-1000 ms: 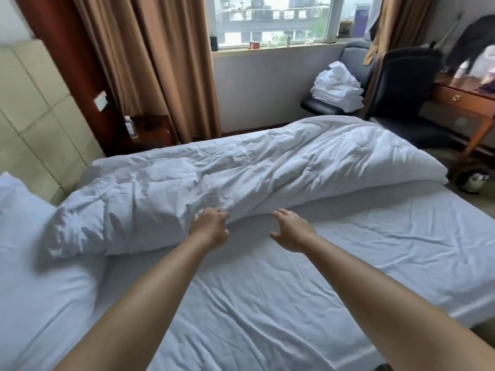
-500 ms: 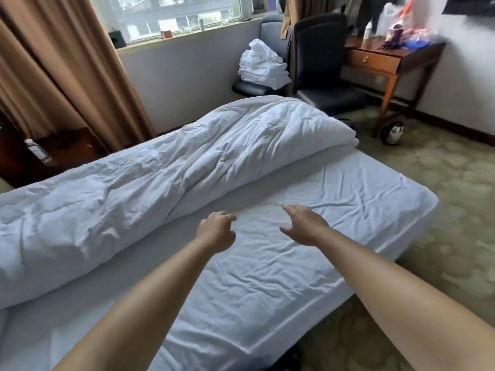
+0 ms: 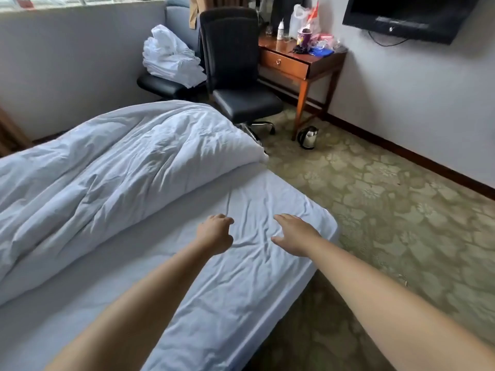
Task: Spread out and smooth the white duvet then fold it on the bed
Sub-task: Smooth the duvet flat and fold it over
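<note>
Hovering over the wrinkled bed (image 3: 241, 285) sheet, left hand (image 3: 214, 234) and right hand (image 3: 293, 235) grip nothing, fingers loose.

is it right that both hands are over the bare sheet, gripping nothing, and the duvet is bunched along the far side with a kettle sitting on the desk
Not quite: the kettle stands on the carpet beside the desk leg, not on the desk. The rest holds in the head view: the left hand and right hand are over the bare sheet with nothing in them, and the duvet is bunched along the far side.
</note>
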A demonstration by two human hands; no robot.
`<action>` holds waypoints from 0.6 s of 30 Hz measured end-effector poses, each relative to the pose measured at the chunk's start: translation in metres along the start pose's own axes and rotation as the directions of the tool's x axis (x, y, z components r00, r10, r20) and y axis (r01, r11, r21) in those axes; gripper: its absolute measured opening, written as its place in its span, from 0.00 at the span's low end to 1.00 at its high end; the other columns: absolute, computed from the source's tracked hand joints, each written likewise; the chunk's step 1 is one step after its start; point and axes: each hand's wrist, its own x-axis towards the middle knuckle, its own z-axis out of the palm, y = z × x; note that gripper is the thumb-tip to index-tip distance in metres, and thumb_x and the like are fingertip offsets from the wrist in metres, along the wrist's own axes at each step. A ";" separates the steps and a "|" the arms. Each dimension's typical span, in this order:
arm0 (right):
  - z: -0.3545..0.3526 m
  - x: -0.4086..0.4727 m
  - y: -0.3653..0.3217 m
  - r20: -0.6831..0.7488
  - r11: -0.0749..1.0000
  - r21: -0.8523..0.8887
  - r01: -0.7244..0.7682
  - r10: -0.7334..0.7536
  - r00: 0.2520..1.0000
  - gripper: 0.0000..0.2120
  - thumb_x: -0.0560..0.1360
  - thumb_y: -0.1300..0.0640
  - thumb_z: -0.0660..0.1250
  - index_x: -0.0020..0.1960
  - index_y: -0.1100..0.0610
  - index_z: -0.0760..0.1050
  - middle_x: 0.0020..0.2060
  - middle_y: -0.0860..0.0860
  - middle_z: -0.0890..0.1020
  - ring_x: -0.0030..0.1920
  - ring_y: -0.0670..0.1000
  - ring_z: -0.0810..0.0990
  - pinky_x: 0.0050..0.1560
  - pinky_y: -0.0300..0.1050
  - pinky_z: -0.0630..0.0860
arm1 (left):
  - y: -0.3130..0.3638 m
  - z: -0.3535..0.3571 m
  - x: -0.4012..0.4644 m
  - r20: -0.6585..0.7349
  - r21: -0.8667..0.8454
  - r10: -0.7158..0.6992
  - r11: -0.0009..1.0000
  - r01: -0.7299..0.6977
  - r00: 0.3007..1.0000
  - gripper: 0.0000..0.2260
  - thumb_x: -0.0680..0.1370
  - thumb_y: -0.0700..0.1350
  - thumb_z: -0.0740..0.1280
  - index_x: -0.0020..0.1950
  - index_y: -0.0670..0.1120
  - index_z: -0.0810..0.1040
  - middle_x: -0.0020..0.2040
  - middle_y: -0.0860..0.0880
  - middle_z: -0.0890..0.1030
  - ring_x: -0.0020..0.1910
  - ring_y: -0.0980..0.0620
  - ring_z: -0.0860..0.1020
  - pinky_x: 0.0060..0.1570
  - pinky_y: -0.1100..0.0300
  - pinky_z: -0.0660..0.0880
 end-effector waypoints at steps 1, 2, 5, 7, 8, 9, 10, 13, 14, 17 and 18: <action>-0.010 0.009 0.018 -0.007 1.000 0.007 -0.004 0.004 1.000 0.30 0.80 0.47 0.59 0.77 0.55 0.54 0.76 0.50 0.58 0.75 0.51 0.56 0.72 0.47 0.60 | 0.017 -0.003 0.018 0.000 0.008 0.011 1.000 -0.011 1.000 0.24 0.75 0.41 0.62 0.71 0.51 0.68 0.69 0.51 0.70 0.69 0.48 0.66 0.62 0.55 0.67; -0.019 0.020 0.037 -0.010 1.000 0.012 -0.006 0.006 1.000 0.29 0.80 0.47 0.58 0.77 0.55 0.54 0.76 0.50 0.58 0.75 0.51 0.56 0.71 0.48 0.60 | 0.033 -0.006 0.038 -0.001 0.017 0.018 1.000 -0.018 1.000 0.24 0.75 0.41 0.62 0.71 0.51 0.68 0.69 0.51 0.70 0.69 0.49 0.66 0.62 0.55 0.68; -0.040 0.062 0.093 -0.016 1.000 0.003 0.008 -0.008 1.000 0.30 0.80 0.47 0.58 0.77 0.55 0.53 0.76 0.49 0.57 0.75 0.52 0.56 0.71 0.49 0.60 | 0.079 -0.008 0.096 -0.015 0.046 0.009 0.999 -0.008 1.000 0.24 0.74 0.41 0.61 0.71 0.50 0.68 0.69 0.51 0.69 0.70 0.49 0.65 0.64 0.53 0.68; -0.053 0.093 0.134 -0.019 1.000 -0.012 0.023 -0.024 1.000 0.30 0.79 0.47 0.59 0.76 0.55 0.55 0.75 0.50 0.60 0.74 0.52 0.58 0.70 0.51 0.62 | 0.108 -0.008 0.132 -0.015 0.066 -0.016 0.998 0.017 1.000 0.25 0.75 0.41 0.61 0.72 0.51 0.68 0.70 0.50 0.69 0.70 0.48 0.65 0.65 0.53 0.68; -0.061 0.107 0.154 -0.018 0.999 -0.013 0.038 -0.038 0.999 0.29 0.79 0.47 0.59 0.75 0.56 0.56 0.74 0.50 0.61 0.73 0.53 0.59 0.69 0.52 0.63 | 0.124 -0.008 0.149 -0.019 0.070 -0.036 0.997 0.037 0.999 0.24 0.75 0.41 0.61 0.72 0.51 0.67 0.70 0.50 0.69 0.70 0.48 0.65 0.65 0.53 0.67; -0.069 0.121 0.174 -0.015 0.998 -0.014 0.059 -0.059 0.998 0.28 0.79 0.47 0.60 0.75 0.56 0.58 0.73 0.50 0.63 0.73 0.53 0.60 0.69 0.52 0.64 | 0.138 -0.006 0.164 -0.026 0.071 -0.062 0.995 0.064 0.998 0.24 0.75 0.42 0.61 0.72 0.50 0.67 0.70 0.50 0.69 0.70 0.48 0.65 0.65 0.52 0.67; -0.078 0.135 0.193 -0.008 0.996 -0.022 0.087 -0.087 0.996 0.28 0.78 0.47 0.60 0.74 0.56 0.59 0.73 0.51 0.63 0.72 0.53 0.61 0.69 0.53 0.64 | 0.152 -0.005 0.178 -0.035 0.070 -0.093 0.993 0.096 0.995 0.24 0.75 0.42 0.61 0.72 0.50 0.67 0.70 0.50 0.68 0.70 0.48 0.65 0.64 0.52 0.68; -0.115 0.171 0.245 0.036 0.986 -0.044 0.160 -0.158 0.987 0.29 0.77 0.46 0.61 0.74 0.56 0.59 0.72 0.51 0.65 0.72 0.53 0.63 0.68 0.52 0.66 | 0.194 -0.013 0.218 -0.043 0.061 -0.199 0.978 0.202 0.979 0.24 0.76 0.44 0.62 0.72 0.51 0.67 0.71 0.50 0.68 0.70 0.48 0.64 0.64 0.53 0.68; -0.127 0.185 0.260 0.049 0.980 -0.056 0.191 -0.188 0.981 0.29 0.77 0.46 0.62 0.74 0.55 0.59 0.72 0.50 0.65 0.72 0.53 0.63 0.67 0.52 0.66 | 0.206 -0.016 0.230 -0.055 0.051 -0.232 0.971 0.235 0.971 0.24 0.76 0.44 0.62 0.72 0.51 0.67 0.71 0.50 0.68 0.71 0.48 0.64 0.64 0.52 0.68; -0.169 0.230 0.297 0.062 0.960 -0.096 0.262 -0.257 0.964 0.31 0.77 0.45 0.62 0.75 0.55 0.57 0.73 0.51 0.64 0.72 0.54 0.62 0.68 0.51 0.66 | 0.236 -0.027 0.268 -0.092 0.023 -0.306 0.951 0.309 0.948 0.24 0.76 0.44 0.62 0.72 0.51 0.67 0.71 0.50 0.68 0.70 0.48 0.65 0.64 0.52 0.69; -0.182 0.246 0.305 0.058 0.955 -0.104 0.279 -0.274 0.960 0.31 0.78 0.45 0.62 0.76 0.56 0.56 0.73 0.51 0.64 0.73 0.54 0.62 0.68 0.50 0.65 | 0.244 -0.031 0.279 -0.096 0.019 -0.324 0.945 0.327 0.941 0.24 0.76 0.45 0.63 0.72 0.51 0.67 0.71 0.50 0.68 0.70 0.48 0.65 0.64 0.53 0.69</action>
